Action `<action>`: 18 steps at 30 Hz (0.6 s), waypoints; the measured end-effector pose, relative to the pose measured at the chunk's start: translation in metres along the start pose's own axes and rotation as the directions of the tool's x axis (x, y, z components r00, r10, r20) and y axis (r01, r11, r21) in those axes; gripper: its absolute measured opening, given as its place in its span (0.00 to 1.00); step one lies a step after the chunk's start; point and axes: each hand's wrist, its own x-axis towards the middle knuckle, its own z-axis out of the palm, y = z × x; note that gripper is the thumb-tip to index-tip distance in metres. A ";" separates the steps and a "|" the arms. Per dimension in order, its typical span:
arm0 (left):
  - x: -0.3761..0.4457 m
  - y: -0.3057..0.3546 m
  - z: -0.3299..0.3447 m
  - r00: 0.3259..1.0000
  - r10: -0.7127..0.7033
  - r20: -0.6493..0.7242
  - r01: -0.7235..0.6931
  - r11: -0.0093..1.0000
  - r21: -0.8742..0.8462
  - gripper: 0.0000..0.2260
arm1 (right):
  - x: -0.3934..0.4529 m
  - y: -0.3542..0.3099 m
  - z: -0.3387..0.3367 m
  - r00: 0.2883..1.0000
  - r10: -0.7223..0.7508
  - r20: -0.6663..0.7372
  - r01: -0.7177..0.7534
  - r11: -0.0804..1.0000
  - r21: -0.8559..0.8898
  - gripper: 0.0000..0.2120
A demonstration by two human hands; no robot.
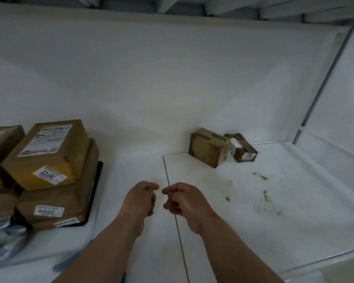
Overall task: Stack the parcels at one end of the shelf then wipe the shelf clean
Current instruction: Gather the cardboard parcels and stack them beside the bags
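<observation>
White shelf [223,231] bears stacked parcels [49,170] left, two small boxes [221,148] at back, brown stains [262,193].

The shelf [243,211] is white with brown stains [260,176]. The parcels [49,156] are brown with white labels [49,174].
</observation>
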 end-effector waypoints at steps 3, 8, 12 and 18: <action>0.010 0.009 0.048 1.000 0.003 0.010 -0.003 1.000 -0.008 0.10 | 0.020 0.002 -0.053 0.997 0.004 -0.081 -0.003 1.000 0.022 0.09; 0.033 0.022 0.101 1.000 -0.020 0.001 0.020 1.000 -0.010 0.09 | 0.055 -0.002 -0.111 0.990 0.043 -0.132 -0.052 0.996 -0.068 0.18; 0.051 0.033 0.127 0.993 -0.072 0.089 0.072 0.997 0.001 0.22 | 0.085 -0.004 -0.140 0.989 -0.003 -0.149 -0.032 0.972 -0.231 0.24; 0.078 0.035 0.141 0.990 -0.108 0.089 0.105 0.994 0.035 0.23 | 0.127 -0.027 -0.163 0.964 -0.163 -0.209 0.025 0.841 -0.540 0.23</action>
